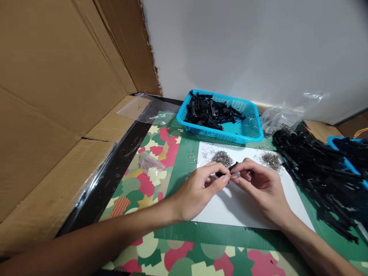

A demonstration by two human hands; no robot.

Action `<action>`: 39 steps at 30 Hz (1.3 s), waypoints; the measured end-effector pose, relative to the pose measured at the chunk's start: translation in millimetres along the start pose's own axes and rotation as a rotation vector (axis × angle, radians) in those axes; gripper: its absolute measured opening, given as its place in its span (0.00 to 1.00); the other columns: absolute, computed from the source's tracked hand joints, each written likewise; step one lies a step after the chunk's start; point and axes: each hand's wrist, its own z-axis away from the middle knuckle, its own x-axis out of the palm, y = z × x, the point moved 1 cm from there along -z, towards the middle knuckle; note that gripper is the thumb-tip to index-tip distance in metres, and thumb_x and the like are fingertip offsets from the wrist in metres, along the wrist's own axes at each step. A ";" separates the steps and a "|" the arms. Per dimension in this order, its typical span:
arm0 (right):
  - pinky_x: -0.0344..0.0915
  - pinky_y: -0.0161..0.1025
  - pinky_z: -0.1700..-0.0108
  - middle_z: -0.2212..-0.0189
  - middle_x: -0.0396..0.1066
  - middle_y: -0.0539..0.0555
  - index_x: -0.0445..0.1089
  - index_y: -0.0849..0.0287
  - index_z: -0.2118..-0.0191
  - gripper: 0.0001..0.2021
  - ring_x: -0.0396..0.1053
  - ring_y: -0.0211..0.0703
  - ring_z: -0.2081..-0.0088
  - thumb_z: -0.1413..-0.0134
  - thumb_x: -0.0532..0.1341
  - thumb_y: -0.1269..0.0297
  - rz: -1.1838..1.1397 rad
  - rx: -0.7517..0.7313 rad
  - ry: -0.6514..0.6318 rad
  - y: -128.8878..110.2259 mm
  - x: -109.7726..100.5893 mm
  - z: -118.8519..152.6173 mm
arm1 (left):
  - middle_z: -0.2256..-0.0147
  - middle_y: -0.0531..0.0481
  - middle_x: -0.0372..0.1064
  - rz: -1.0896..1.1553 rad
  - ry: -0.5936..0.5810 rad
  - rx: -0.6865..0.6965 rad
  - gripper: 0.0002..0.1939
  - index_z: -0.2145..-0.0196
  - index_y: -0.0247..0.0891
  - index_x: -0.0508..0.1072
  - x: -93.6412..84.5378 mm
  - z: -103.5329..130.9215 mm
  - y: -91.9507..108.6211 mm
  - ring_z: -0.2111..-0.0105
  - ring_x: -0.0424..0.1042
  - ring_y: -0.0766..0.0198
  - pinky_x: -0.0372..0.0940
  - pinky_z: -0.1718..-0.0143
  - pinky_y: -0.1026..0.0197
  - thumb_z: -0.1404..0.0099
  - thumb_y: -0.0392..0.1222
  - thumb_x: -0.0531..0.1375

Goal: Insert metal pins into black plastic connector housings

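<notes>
Over a white sheet [230, 207], my left hand [201, 188] and my right hand [261, 188] meet fingertip to fingertip. Between them is a small black plastic part [221, 174], mostly covered by the fingers. My left hand pinches it between thumb and index finger. The thumb and fingers of my right hand close on its other end; anything smaller at the fingertips is too tiny to make out. Just beyond the hands lie a pile of small metal pieces [222, 158] on the left and a second metal pile [270, 161] on the right.
A blue basket [221, 135] of black plastic parts stands behind the sheet. A large heap of black parts [316, 172] lies on the right, beside another blue basket [349, 163]. Clear plastic bags [281, 117] lie at the back. Cardboard [57, 96] walls the left side.
</notes>
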 end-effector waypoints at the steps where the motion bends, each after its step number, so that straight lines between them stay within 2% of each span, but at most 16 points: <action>1: 0.57 0.41 0.65 0.70 0.70 0.51 0.82 0.51 0.59 0.02 0.62 0.43 0.68 0.36 0.71 0.62 0.005 -0.003 0.001 0.1 -0.3 0.4 | 0.63 0.53 0.68 -0.008 -0.008 0.005 0.13 0.57 0.38 0.76 0.1 0.2 -0.5 0.67 0.62 0.65 0.58 0.66 0.63 0.21 0.49 0.58; 11: 0.61 0.42 0.65 0.69 0.70 0.52 0.79 0.53 0.61 0.05 0.63 0.45 0.67 0.33 0.68 0.61 0.062 -0.024 -0.020 -5.2 2.5 4.0 | 0.61 0.52 0.69 -0.083 -0.014 0.016 0.11 0.55 0.39 0.77 1.8 0.9 -2.2 0.67 0.65 0.65 0.60 0.67 0.63 0.22 0.48 0.59; 16: 0.60 0.41 0.66 0.70 0.69 0.52 0.78 0.54 0.63 0.06 0.62 0.44 0.68 0.33 0.68 0.60 0.012 -0.006 -0.030 -8.1 -6.1 0.6 | 0.57 0.52 0.70 -0.079 -0.008 0.005 0.10 0.53 0.40 0.78 2.1 1.6 -2.2 0.68 0.64 0.67 0.60 0.66 0.63 0.22 0.47 0.60; 20: 0.60 0.40 0.65 0.69 0.68 0.51 0.77 0.54 0.62 0.07 0.62 0.43 0.67 0.32 0.68 0.58 0.033 0.060 -0.167 -7.2 -16.5 -0.4 | 0.58 0.52 0.70 -0.067 0.020 0.019 0.11 0.54 0.39 0.77 1.4 2.1 -2.4 0.66 0.65 0.66 0.60 0.65 0.63 0.21 0.47 0.59; 22: 0.60 0.39 0.63 0.68 0.69 0.51 0.77 0.53 0.61 0.07 0.62 0.43 0.65 0.32 0.68 0.58 0.052 0.109 -0.250 -6.5 -18.1 0.3 | 0.59 0.53 0.70 -0.068 0.009 0.021 0.11 0.56 0.39 0.77 1.2 2.3 -2.4 0.66 0.65 0.66 0.59 0.65 0.62 0.22 0.48 0.60; 24: 0.60 0.39 0.62 0.67 0.70 0.51 0.77 0.53 0.60 0.06 0.62 0.43 0.64 0.31 0.68 0.58 0.055 0.124 -0.281 -6.4 -17.3 1.2 | 0.61 0.53 0.68 -0.067 -0.016 0.021 0.11 0.57 0.38 0.77 1.4 2.5 -2.4 0.68 0.64 0.67 0.58 0.66 0.63 0.22 0.48 0.60; 30: 0.62 0.38 0.61 0.66 0.72 0.51 0.78 0.53 0.60 0.05 0.64 0.42 0.64 0.32 0.68 0.59 0.072 0.094 -0.250 -8.1 -12.4 1.5 | 0.64 0.55 0.65 -0.041 -0.039 0.020 0.10 0.58 0.37 0.75 1.8 1.2 -1.8 0.71 0.61 0.69 0.56 0.70 0.64 0.23 0.47 0.61; 34: 0.64 0.37 0.64 0.66 0.75 0.52 0.78 0.55 0.60 0.07 0.66 0.41 0.67 0.31 0.67 0.60 0.094 0.075 -0.194 -9.9 -11.3 1.5 | 0.66 0.56 0.63 -0.002 -0.033 0.014 0.11 0.58 0.37 0.74 1.0 0.1 -2.3 0.72 0.60 0.69 0.54 0.71 0.64 0.22 0.48 0.60; 36: 0.64 0.36 0.68 0.68 0.74 0.52 0.78 0.56 0.61 0.07 0.66 0.40 0.69 0.31 0.67 0.60 0.130 0.044 -0.152 -10.2 -10.5 2.3 | 0.70 0.58 0.59 0.049 -0.013 -0.004 0.12 0.58 0.37 0.72 0.2 -0.2 -2.6 0.74 0.56 0.70 0.51 0.73 0.65 0.21 0.49 0.60; 39: 0.61 0.34 0.71 0.71 0.71 0.48 0.78 0.55 0.59 0.02 0.63 0.37 0.72 0.34 0.69 0.64 0.249 -0.096 -0.059 -10.1 -8.8 4.1 | 0.75 0.62 0.50 0.134 0.023 -0.035 0.13 0.59 0.38 0.71 -0.7 -0.4 -2.9 0.78 0.49 0.70 0.45 0.77 0.64 0.21 0.51 0.59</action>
